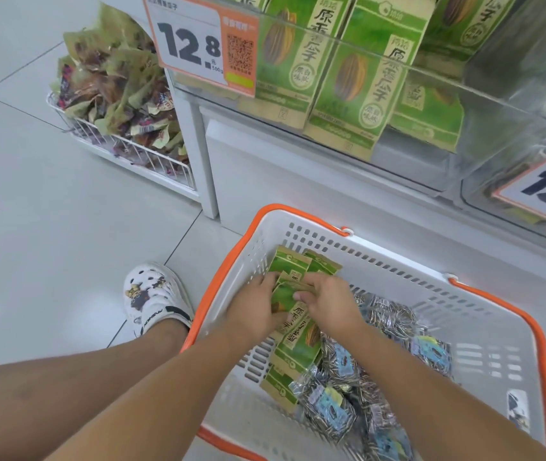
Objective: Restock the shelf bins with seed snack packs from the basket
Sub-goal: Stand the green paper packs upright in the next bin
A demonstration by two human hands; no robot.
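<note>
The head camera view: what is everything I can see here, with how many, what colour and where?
basket: one, white with orange rim, on the floor below the shelf.
green packs in the basket: several, green and tan, at its left side.
clear packs: many, see-through with blue labels, middle and right of the basket.
shelf bin: one clear, top right.
green packs in the bin: several, standing upright.
price tags: two, white and orange, on bin fronts.
wire rack: one, white, top left, piled with tan and red packs.
shoe: one, white, left of the basket.
left hand, right hand: both gripping green packs in the basket.
</note>
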